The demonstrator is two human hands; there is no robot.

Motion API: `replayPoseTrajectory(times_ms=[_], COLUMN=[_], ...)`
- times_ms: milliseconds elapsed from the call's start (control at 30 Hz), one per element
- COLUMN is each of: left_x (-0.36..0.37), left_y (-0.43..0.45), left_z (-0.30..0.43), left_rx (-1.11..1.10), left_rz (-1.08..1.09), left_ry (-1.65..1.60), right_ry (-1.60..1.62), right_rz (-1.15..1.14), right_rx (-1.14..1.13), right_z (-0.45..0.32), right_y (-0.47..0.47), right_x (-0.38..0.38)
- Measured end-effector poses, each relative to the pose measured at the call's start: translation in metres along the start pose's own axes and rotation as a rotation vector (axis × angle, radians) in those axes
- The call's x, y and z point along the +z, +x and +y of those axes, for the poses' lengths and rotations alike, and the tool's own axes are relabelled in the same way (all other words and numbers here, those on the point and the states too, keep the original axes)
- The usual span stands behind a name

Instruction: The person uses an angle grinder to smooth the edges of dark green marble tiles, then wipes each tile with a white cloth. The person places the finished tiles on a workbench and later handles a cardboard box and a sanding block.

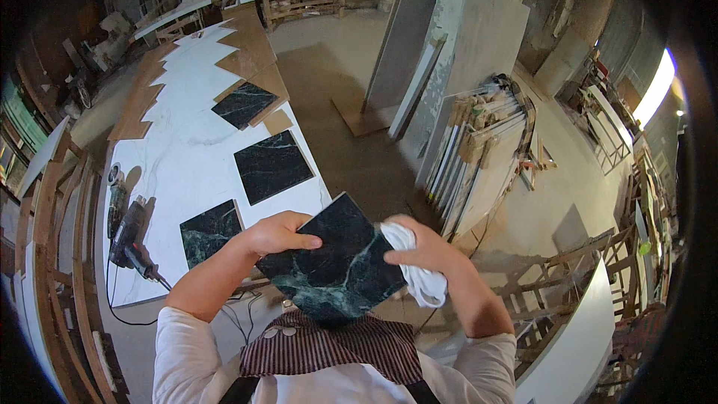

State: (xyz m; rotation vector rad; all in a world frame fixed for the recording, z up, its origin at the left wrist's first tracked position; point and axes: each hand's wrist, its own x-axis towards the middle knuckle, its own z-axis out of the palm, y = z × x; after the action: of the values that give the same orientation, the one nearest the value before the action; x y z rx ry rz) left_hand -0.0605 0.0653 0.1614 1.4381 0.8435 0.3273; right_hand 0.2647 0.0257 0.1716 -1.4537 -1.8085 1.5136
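My left hand grips the upper left edge of a dark green marble-look tile, its thumb lying across the face. The tile is tilted in front of my striped apron, and pale veins run over it. In my right hand is a bunched white cloth, held against the tile's right edge. On the white marbled worktop ahead lie more dark tiles: one beside my left forearm, one in the middle and one farther off.
A heat gun and an angle grinder lie on the worktop's left side, with cords trailing off its near edge. Brown boards with zigzag edges cover its far end. Wrapped slabs lean by a pillar at right. Wooden racks stand left.
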Motion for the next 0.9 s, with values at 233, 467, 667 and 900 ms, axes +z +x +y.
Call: replayPoseTrajectory(times_ms=[233, 467, 667, 900], left_x=[-0.007, -0.004, 0.01, 0.015], left_y=[-0.017, -0.002, -0.015, -0.036], left_z=[-0.01, -0.012, 0.0, -0.034], left_rx=[0.046, 0.209, 0.072, 0.106], left_rz=[0.101, 0.026, 0.104, 0.237], left_ry=[-0.173, 0.05, 0.069, -0.111], right_ry=[0.182, -0.741, -0.348, -0.414], right_rz=[0.416, 0.631, 0.634, 0.579], right_rx=[-0.257, -0.621, -0.476, -0.38], right_z=[0.003, -0.065, -0.05, 0.053], right_y=[-0.064, 0.012, 0.032, -0.031], right_x=[-0.021, 0.093, 0.054, 0.065])
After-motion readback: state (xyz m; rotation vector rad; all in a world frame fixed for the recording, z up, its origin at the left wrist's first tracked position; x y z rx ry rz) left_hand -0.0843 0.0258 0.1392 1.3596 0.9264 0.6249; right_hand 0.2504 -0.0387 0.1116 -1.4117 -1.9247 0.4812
